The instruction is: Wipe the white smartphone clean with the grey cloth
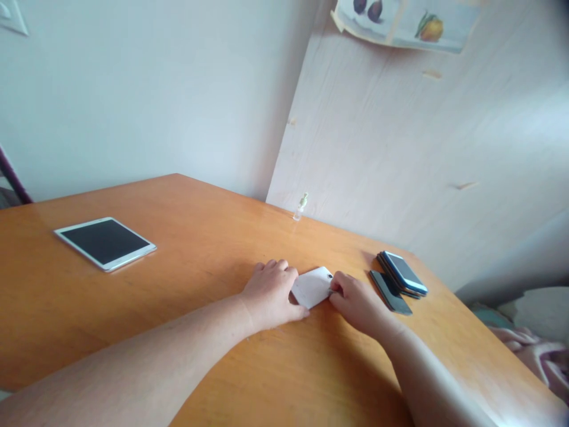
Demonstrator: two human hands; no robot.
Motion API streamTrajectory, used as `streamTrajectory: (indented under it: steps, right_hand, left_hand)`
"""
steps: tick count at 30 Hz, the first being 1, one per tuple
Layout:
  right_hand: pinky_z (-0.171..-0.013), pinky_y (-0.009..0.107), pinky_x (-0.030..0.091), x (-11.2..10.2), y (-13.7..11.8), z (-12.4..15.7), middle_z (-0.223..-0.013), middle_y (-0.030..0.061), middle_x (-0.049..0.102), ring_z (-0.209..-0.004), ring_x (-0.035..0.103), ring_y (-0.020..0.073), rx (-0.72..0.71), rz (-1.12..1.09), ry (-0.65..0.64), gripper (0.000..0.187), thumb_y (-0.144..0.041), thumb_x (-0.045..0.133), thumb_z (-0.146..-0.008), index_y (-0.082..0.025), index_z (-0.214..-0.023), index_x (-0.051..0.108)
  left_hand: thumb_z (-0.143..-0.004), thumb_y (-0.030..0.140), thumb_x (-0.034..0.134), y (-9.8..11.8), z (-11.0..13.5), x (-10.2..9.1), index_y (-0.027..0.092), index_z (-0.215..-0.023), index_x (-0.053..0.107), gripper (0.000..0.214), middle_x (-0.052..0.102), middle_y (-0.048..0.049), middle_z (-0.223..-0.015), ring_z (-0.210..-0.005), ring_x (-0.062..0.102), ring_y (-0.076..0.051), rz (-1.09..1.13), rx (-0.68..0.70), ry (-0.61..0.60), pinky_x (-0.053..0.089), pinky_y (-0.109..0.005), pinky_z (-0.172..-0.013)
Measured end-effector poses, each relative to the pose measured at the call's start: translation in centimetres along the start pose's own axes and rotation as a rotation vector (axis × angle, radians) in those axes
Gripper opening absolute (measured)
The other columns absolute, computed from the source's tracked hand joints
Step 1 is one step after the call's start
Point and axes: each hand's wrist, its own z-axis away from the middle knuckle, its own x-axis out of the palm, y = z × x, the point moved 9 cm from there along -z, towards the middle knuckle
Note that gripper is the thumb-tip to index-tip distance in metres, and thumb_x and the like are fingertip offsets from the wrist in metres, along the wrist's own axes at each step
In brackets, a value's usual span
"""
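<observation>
A white phone [312, 286] lies back side up on the wooden table, its dark camera spot at the upper right corner. My left hand [273, 293] grips its left end, thumb along the near edge and fingers curled at the far side. At the phone's right edge, my right hand [358, 300] is closed in a pinch. Something small and pale shows by those fingertips, too small to make out. To the right of that hand rest a dark flat phone [391, 293] and a stack of phones with a blue-edged one [405, 273] on top.
A white tablet [106, 242] with a dark screen lies on the left of the table [213, 237]. A small clear pump bottle [301, 207] stands at the far edge by the wall. Crumpled cloth [533, 356] sits beyond the right table edge.
</observation>
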Motion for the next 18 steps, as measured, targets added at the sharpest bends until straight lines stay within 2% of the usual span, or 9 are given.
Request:
streamTrajectory:
  steps: [3,5,6,8,11,13,15,18]
  right_hand:
    - [-0.062,0.025,0.031,1.0,-4.1,1.3,-0.080,0.0010,0.062,-0.070,0.051,0.0143,-0.178,-0.111,0.000,0.009,-0.014,0.051,-0.073,-0.021,-0.079,0.053]
    - [-0.061,0.024,0.032,1.5,-5.3,1.7,-0.081,0.0001,0.063,-0.071,0.052,0.0140,-0.235,-0.188,-0.027,0.011,-0.014,0.051,-0.074,-0.022,-0.081,0.056]
    - [-0.061,0.024,0.032,1.6,-5.1,1.5,-0.079,-0.0004,0.064,-0.069,0.053,0.0140,-0.227,-0.213,-0.040,0.011,-0.015,0.052,-0.074,-0.022,-0.081,0.057]
    - [-0.058,0.024,0.032,1.4,-3.0,0.6,-0.072,-0.0012,0.063,-0.065,0.053,0.0142,-0.131,-0.212,-0.030,0.008,-0.018,0.052,-0.076,-0.022,-0.079,0.058]
    - [-0.057,0.025,0.031,0.2,1.3,-0.8,-0.069,0.0003,0.062,-0.063,0.053,0.0153,0.070,-0.115,0.084,0.006,-0.021,0.053,-0.078,-0.021,-0.076,0.059]
    - [-0.059,0.026,0.033,-0.3,1.8,-0.9,-0.073,0.0021,0.063,-0.066,0.054,0.0161,0.095,-0.086,0.147,0.008,-0.021,0.054,-0.079,-0.021,-0.076,0.061]
    - [-0.063,0.026,0.036,-0.1,-0.1,-0.4,-0.078,0.0026,0.064,-0.071,0.056,0.0163,-0.002,-0.138,0.149,0.009,-0.021,0.055,-0.081,-0.021,-0.079,0.063]
    - [-0.069,0.025,0.040,0.8,-4.3,0.7,-0.086,0.0018,0.064,-0.079,0.058,0.0152,-0.223,-0.251,0.071,0.012,-0.021,0.054,-0.084,-0.023,-0.084,0.066]
  left_hand:
    - [-0.066,0.059,0.068,-0.1,0.0,-0.1,0.021,-0.091,0.063,0.046,0.060,-0.0097,-0.098,-0.096,0.057,-0.031,-0.017,-0.019,0.012,0.044,-0.042,-0.081]
    - [-0.066,0.057,0.067,-0.2,0.0,-0.2,0.020,-0.093,0.062,0.045,0.059,-0.0097,-0.098,-0.096,0.057,-0.031,-0.026,-0.026,0.014,0.044,-0.043,-0.082]
    - [-0.066,0.055,0.068,-0.2,0.0,-0.1,0.020,-0.093,0.062,0.045,0.059,-0.0096,-0.098,-0.096,0.057,-0.031,-0.030,-0.028,0.013,0.044,-0.043,-0.082]
    - [-0.065,0.054,0.069,-0.3,0.0,0.0,0.020,-0.093,0.061,0.044,0.059,-0.0094,-0.098,-0.096,0.057,-0.031,-0.033,-0.031,0.010,0.044,-0.043,-0.083]
    - [-0.064,0.053,0.069,-0.3,0.0,0.0,0.021,-0.090,0.060,0.043,0.059,-0.0092,-0.098,-0.098,0.056,-0.031,-0.029,-0.032,0.014,0.044,-0.042,-0.084]
    - [-0.064,0.053,0.069,-0.3,0.0,0.0,0.021,-0.090,0.060,0.042,0.059,-0.0093,-0.099,-0.098,0.056,-0.031,-0.028,-0.029,0.016,0.044,-0.042,-0.083]
    - [-0.064,0.053,0.068,-0.3,0.0,0.0,0.021,-0.090,0.060,0.042,0.059,-0.0095,-0.100,-0.098,0.056,-0.031,-0.029,-0.028,0.014,0.044,-0.042,-0.083]
    - [-0.067,0.054,0.066,-0.3,0.0,0.0,0.021,-0.090,0.060,0.041,0.059,-0.0097,-0.099,-0.098,0.057,-0.031,-0.031,-0.034,0.012,0.044,-0.042,-0.082]
